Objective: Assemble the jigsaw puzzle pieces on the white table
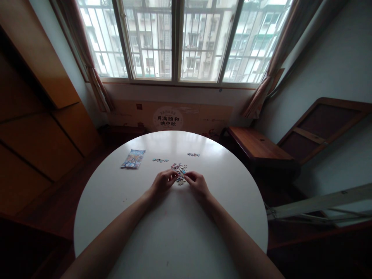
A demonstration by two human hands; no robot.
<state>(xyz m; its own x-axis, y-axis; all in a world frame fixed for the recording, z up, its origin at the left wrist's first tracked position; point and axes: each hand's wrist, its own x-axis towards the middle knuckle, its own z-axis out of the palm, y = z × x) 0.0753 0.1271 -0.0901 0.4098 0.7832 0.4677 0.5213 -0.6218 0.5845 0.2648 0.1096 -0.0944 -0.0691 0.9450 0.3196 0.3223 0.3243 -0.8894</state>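
A loose pile of small jigsaw pieces (179, 168) lies near the middle of the round white table (174, 232). From the left, my left hand (165, 180) reaches its edge, thumb and fingers pinched on a jigsaw piece, whose outline is hard to make out. On the opposite side, my right hand (198, 182) also pinches a small jigsaw piece, mostly hidden by the fingertips. The two hands are close together with a narrow gap between them. Beyond the pile lie a left row of pieces (160, 160) and a right row of pieces (193, 154).
A flat, colourful printed packet (133, 159) rests toward the table's left side. Past the table stand a long printed cardboard panel (122, 112) below the window and a low wooden bench (252, 143) at the right. Wooden cabinets (26, 147) line the left.
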